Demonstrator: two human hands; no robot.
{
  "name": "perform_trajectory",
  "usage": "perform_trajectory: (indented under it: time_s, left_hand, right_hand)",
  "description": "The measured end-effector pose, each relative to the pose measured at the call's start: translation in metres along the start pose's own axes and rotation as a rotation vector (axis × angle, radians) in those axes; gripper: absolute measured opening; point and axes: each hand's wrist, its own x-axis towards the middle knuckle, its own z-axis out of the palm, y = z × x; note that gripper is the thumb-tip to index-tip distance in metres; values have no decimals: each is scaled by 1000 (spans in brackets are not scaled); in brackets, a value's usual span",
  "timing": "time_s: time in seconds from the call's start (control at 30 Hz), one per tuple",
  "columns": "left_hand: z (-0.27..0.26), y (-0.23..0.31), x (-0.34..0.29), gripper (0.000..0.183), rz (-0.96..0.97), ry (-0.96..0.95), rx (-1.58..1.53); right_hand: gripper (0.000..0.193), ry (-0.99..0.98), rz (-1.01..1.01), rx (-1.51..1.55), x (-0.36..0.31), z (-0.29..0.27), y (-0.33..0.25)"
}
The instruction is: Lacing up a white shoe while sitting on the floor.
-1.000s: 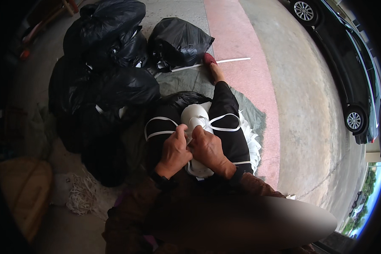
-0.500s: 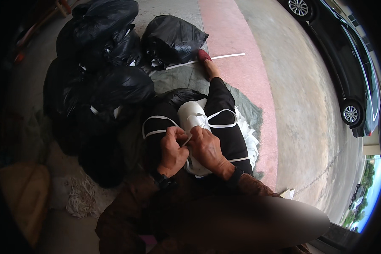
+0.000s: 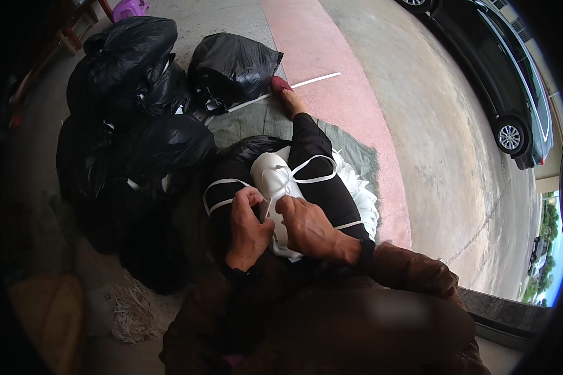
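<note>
White stack of thin molded pieces (image 3: 272,178), bound with white strap (image 3: 313,178): lay across the seated person's lap, between the black-trousered legs, directly ahead of both hands. Long axis ran away from the body, toward the outstretched foot in a red shoe (image 3: 280,84).

Left hand (image 3: 249,226): fingers curled, pinching a run of strap at the stack's near left edge.

Right hand (image 3: 306,226): fingers pressed together on the strap at the stack's near end, touching it; knuckles nearly met the left hand. Both hands equally near; neither spread.

Further loops of strap crossed each thigh.

Surroundings: black bags (image 3: 137,94) piled to the left and ahead; more white pieces (image 3: 363,194) beside the right leg; tangle of pale cord (image 3: 131,309) on the ground lower left; dark car (image 3: 500,81) on the pavement at right.
</note>
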Motion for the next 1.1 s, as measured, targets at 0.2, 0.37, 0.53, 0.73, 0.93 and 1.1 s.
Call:
perform_trajectory:
  time_s: [0.2, 0.37, 0.53, 0.73, 0.93, 1.1]
  left_hand:
    - [9, 12, 0, 54, 119, 5, 367]
    - [6, 2, -1, 52, -127, -64, 17]
    - [8, 2, 2, 40, -107, 10, -32]
    - [2, -11, 11, 36, -244, 6, -188]
    - [3, 48, -8, 44, 505, -215, 347]
    - [4, 38, -14, 15, 47, -470, -129]
  right_hand:
    - [38, -5, 190, 219, -42, -33, -21]
    - [38, 112, 123, 95, -3, 14, 14]
    - [33, 71, 136, -87, 15, 32, 25]
    - [27, -51, -187, -464, 27, 45, 27]
    - [37, -42, 156, 257, -55, -64, -36]
    - [40, -61, 418, 421, -50, -72, -12]
